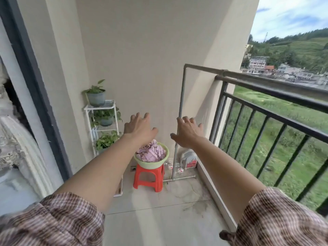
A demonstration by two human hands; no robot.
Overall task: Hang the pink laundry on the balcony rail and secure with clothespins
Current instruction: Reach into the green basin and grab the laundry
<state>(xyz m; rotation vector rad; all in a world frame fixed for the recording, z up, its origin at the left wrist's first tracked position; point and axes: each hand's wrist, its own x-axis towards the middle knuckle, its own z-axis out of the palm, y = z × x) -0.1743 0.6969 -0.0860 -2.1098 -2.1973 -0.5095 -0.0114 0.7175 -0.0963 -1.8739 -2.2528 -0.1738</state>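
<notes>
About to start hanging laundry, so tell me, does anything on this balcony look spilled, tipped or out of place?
Nothing stands out. The green basin sits level on the red stool with the pink laundry heaped inside, and the potted plants stand upright on the white shelf.

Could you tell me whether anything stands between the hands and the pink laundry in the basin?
Nothing visible does. The left hand and right hand are open and empty, reaching toward the laundry, which lies uncovered in the green basin on the red stool.
</notes>
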